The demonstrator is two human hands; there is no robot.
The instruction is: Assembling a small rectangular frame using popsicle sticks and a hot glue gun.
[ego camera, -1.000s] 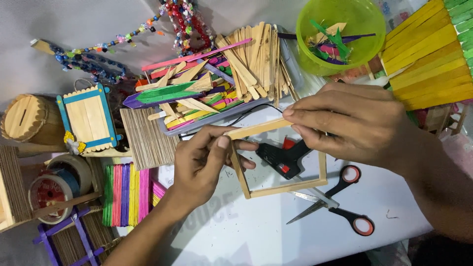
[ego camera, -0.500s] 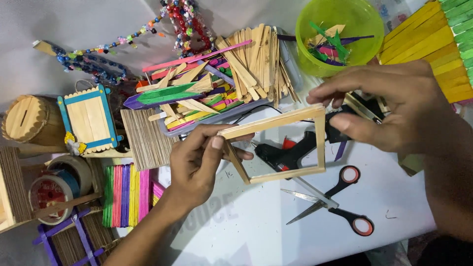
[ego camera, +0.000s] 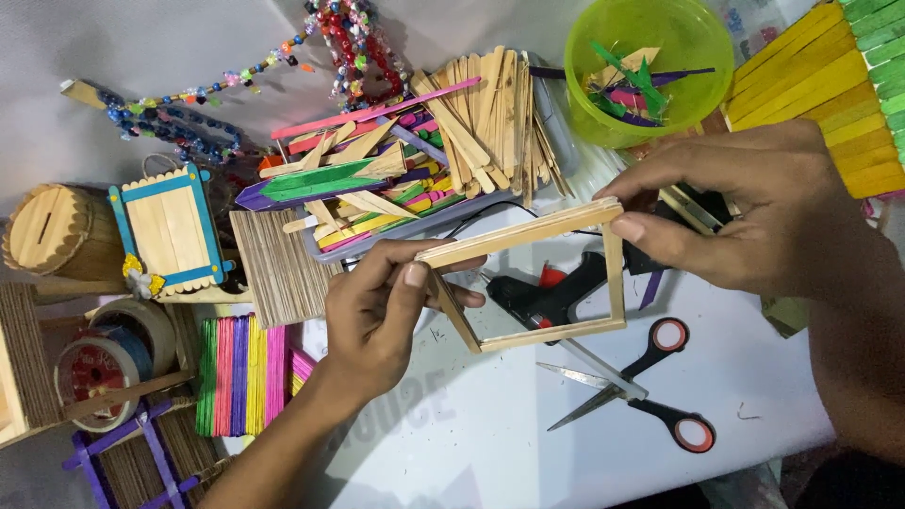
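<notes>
**Both hands hold a stick frame above a crowded craft table**

I see the left hand (ego camera: 377, 316) pinching the left corner of a square frame of plain wooden craft sticks (ego camera: 528, 278), thumb on top. The right hand (ego camera: 745, 212) grips the upper right corner with closed fingers. The frame is lifted and tilted over the table.

Directly under the frame lies a black glue gun with a red trigger (ego camera: 547, 294), and just beside it, to the lower right, open scissors with black and red handles (ego camera: 650, 391). Behind the frame is a tray of mixed plain and coloured sticks (ego camera: 424, 155), and further back a green plastic bowl with stick scraps (ego camera: 650, 66). At the left I see a small panel of sticks with blue border (ego camera: 170, 231), a round wooden box (ego camera: 52, 231), tape rolls (ego camera: 104, 353) and a row of coloured sticks (ego camera: 240, 372).

The surface is a white table (ego camera: 471, 443). The only open part is at the front centre, near the lower edge.
</notes>
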